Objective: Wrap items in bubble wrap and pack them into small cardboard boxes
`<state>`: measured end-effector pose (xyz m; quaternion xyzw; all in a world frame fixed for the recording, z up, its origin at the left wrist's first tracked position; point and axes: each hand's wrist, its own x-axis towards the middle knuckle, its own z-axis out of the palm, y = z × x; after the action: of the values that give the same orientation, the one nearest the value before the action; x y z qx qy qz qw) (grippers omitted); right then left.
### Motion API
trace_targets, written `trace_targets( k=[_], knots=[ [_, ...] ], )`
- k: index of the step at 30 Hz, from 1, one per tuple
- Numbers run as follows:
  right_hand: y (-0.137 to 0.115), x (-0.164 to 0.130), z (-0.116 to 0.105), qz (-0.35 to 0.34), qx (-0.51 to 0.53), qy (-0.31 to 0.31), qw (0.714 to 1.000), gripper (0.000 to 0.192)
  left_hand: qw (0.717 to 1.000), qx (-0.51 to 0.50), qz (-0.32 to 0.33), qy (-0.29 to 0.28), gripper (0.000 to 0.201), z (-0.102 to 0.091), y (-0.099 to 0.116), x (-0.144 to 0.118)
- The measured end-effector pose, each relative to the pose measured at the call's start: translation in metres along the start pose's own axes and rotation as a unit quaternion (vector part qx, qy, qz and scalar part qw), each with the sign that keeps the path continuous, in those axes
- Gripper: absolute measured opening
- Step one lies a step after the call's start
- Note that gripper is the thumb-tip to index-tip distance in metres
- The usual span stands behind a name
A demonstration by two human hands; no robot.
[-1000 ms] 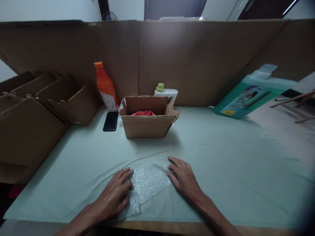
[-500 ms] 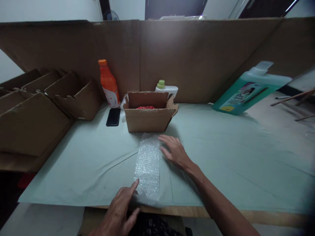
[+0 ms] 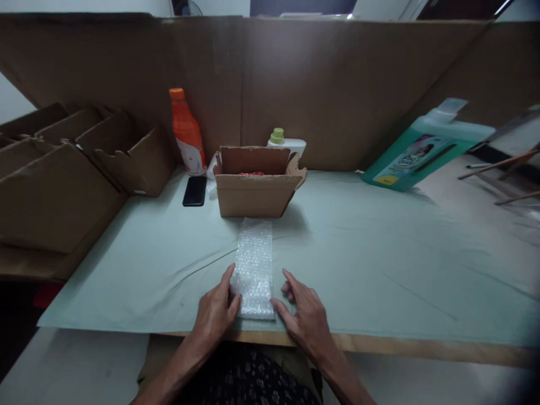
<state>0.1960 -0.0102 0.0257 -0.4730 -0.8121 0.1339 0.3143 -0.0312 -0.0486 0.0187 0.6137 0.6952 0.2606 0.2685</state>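
A strip of bubble wrap (image 3: 255,253) lies lengthwise on the pale green cloth, its near end folded over on itself close to the front edge. My left hand (image 3: 214,309) rests at the strip's left side, with the thumb and fingertips touching its edge and spread apart. On the other side, my right hand (image 3: 307,315) has its thumb tip at the right edge of the fold, while the forefinger points forward over the cloth. Just beyond the strip stands an open cardboard box (image 3: 253,196) with something red inside, mostly hidden by its front wall.
A black phone (image 3: 194,191) and an orange bottle (image 3: 188,135) are left of the box. Behind it is a white bottle with a green cap (image 3: 277,135). A large teal bottle (image 3: 417,152) leans at right. Cardboard bins (image 3: 130,160) fill the left; a cardboard wall (image 3: 337,95) closes the back.
The bubble wrap's near end has been folded over and now lies flat. My right hand has come back from the far end towards me; my left hand has moved up beside the fold.
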Motion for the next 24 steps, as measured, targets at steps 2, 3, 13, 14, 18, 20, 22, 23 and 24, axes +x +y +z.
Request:
trace_targets(
  k=[2, 3, 13, 14, 18, 20, 22, 23, 24],
  knots=[
    [0.0, -0.001, -0.013, -0.04, -0.006, -0.006, 0.999, 0.043, 1.0, 0.025, 0.005, 0.0, 0.065, 0.004, -0.002, 0.001],
    [-0.003, -0.002, -0.018, -0.068, -0.002, -0.027, 0.997, 0.041, 0.999, 0.033, 0.008, 0.0, 0.065, 0.006, -0.003, 0.002],
    [-0.014, 0.008, 0.005, -0.058, 0.085, -0.118, 0.988, 0.022, 0.97, -0.023, 0.239, 0.043, 0.061, -0.015, -0.006, -0.021],
    [-0.012, 0.009, 0.005, -0.027, 0.11, -0.13, 0.985, 0.021, 0.971, -0.029, 0.237, 0.033, 0.058, -0.016, -0.005, -0.022],
    [-0.008, 0.012, -0.003, 0.007, 0.107, -0.059, 0.992, 0.024, 0.987, 0.017, 0.15, 0.055, 0.044, -0.007, -0.004, -0.009],
    [-0.007, 0.012, -0.006, -0.041, 0.067, -0.002, 0.997, 0.03, 0.987, 0.058, 0.134, 0.068, 0.043, 0.0, -0.006, 0.004],
    [-0.007, 0.012, -0.005, -0.095, 0.039, -0.01, 0.995, 0.033, 0.984, 0.088, 0.134, 0.071, 0.043, 0.004, -0.007, 0.013],
    [-0.007, 0.012, -0.004, -0.117, 0.031, -0.033, 0.992, 0.033, 0.984, 0.096, 0.134, 0.075, 0.042, 0.004, -0.008, 0.016],
    [-0.007, 0.014, -0.002, -0.134, 0.027, -0.056, 0.989, 0.031, 0.983, 0.098, 0.135, 0.081, 0.041, 0.003, -0.007, 0.016]
  ],
)
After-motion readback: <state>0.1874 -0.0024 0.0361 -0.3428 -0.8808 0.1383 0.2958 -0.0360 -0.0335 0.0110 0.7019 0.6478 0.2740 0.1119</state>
